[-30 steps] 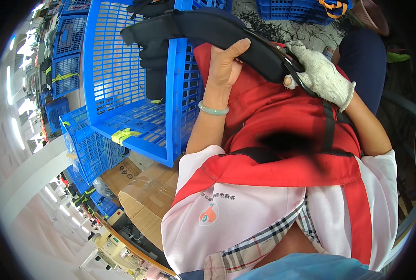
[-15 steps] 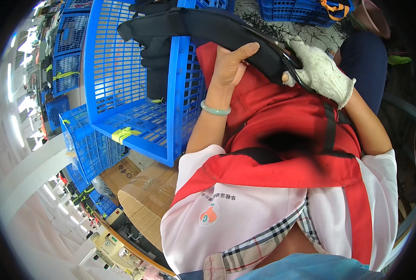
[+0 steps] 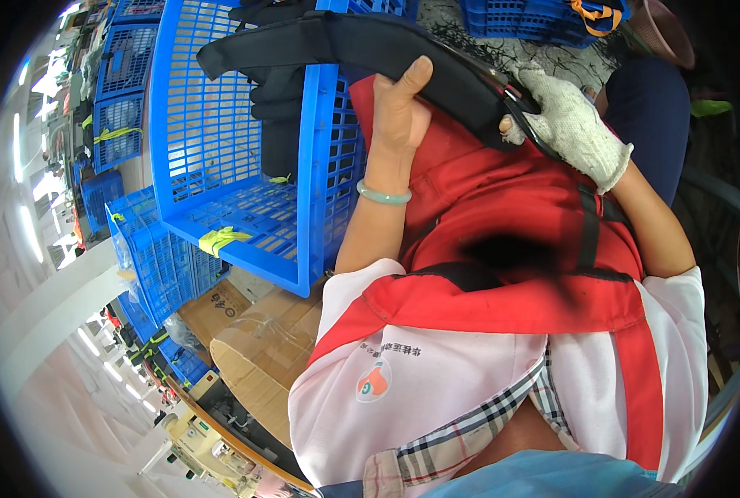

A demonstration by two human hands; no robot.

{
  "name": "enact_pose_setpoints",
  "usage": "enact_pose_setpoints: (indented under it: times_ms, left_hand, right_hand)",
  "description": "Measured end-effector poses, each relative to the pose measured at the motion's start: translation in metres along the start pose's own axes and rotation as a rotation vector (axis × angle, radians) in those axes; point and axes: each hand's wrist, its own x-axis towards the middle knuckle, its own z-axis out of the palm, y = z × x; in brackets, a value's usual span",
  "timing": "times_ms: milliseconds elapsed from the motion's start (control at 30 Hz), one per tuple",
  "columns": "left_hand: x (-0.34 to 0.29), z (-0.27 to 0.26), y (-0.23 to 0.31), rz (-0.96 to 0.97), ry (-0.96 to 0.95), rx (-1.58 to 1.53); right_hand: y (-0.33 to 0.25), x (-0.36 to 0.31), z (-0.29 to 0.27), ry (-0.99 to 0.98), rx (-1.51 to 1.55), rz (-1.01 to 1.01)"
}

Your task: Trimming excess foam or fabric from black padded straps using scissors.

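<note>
A long black padded strap (image 3: 378, 48) stretches from above the blue crate across my lap. My left hand (image 3: 401, 112), bare with a pale green bangle at the wrist, grips its lower edge. The thumb lies on the near face, and the fingers are mostly hidden behind. On my right hand (image 3: 571, 124) is a white knit glove with bare fingertips showing. It is closed on black-handled scissors (image 3: 542, 146), whose blades lie along the strap's right end. Just where the blades meet the strap is hard to make out.
At my left stands a big blue plastic crate (image 3: 305, 207) with black strap pieces (image 3: 280, 124) in it. A red apron (image 3: 503, 207) covers my lap. Cardboard boxes (image 3: 262, 357) sit below the crate. Black scraps (image 3: 449, 25) litter the floor near another blue crate (image 3: 536, 18).
The strap has shifted slightly left. My left hand has moved a little left and up, its thumb now pointing more upward. The scissor handles look slightly wider apart.
</note>
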Motion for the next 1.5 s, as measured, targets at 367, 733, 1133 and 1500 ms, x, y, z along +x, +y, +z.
enact_pose_setpoints:
  times_ms: [367,733,1133,1500]
  left_hand:
    - [0.000,-0.002,-0.002,-0.013,-0.012,0.023]
    - [-0.001,-0.001,-0.005,-0.044,-0.037,0.010]
    - [-0.003,0.006,-0.009,-0.031,-0.058,0.053]
    - [-0.003,0.001,-0.007,-0.071,-0.059,0.073]
  right_hand:
    - [0.011,0.003,0.009,-0.095,0.351,0.120]
    - [0.003,0.008,0.007,-0.155,0.204,0.092]
    - [-0.003,0.004,0.012,0.107,0.347,-0.041]
    - [0.015,-0.018,-0.005,-0.034,0.298,0.097]
